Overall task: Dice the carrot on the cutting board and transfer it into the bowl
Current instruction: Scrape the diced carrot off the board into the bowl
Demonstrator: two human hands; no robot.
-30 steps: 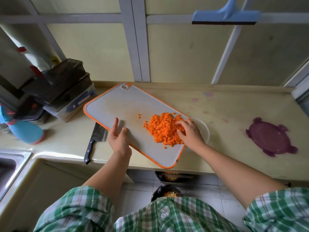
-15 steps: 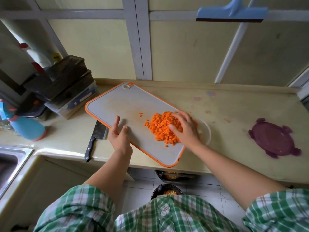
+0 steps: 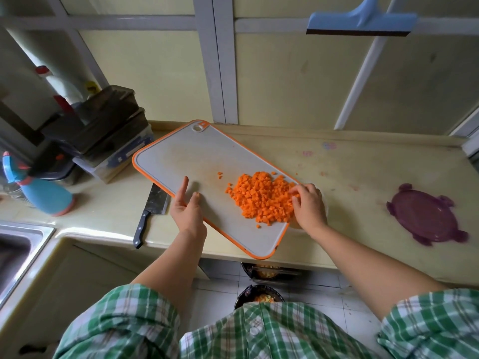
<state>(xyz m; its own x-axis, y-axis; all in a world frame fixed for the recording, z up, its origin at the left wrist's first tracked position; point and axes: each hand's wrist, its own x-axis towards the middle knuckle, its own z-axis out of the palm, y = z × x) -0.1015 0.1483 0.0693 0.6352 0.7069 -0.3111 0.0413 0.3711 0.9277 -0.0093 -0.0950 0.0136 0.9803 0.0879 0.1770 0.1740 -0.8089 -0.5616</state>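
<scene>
Judging by its look, the diced carrot [image 3: 261, 198] is light, firm and loose. The small cubes are heaped toward the 4 o'clock end of the cutting board [image 3: 197, 156], with a few strays at the heap's 9 and 6 o'clock. Such dice roll and scatter, so sweeping or scooping likely suits them better than pinching, and the stiff board offers a rim to hold.

The left hand [image 3: 186, 213] sits at the board's 8 o'clock edge. Forefinger and thumb lie on top and the other fingers are hidden, apparently under the rim, so its grip looks clamped on the board. The right hand [image 3: 308, 206] has bent fingers dug into the heap's 3 o'clock side; whether that grip encloses any dice cannot be told. The bowl [image 3: 326, 203] shows only a pale sliver of rim beyond that hand.

On the pale yellow surface [image 3: 363, 177], a blue spray bottle [image 3: 44, 195] stands at the board's 9 o'clock, above a sink [image 3: 15, 244]. Stacked containers [image 3: 103, 125] sit at 10 o'clock. A knife [image 3: 150, 211] lies just beside the left hand. A purple lid [image 3: 427, 213] lies well apart at 3 o'clock.
</scene>
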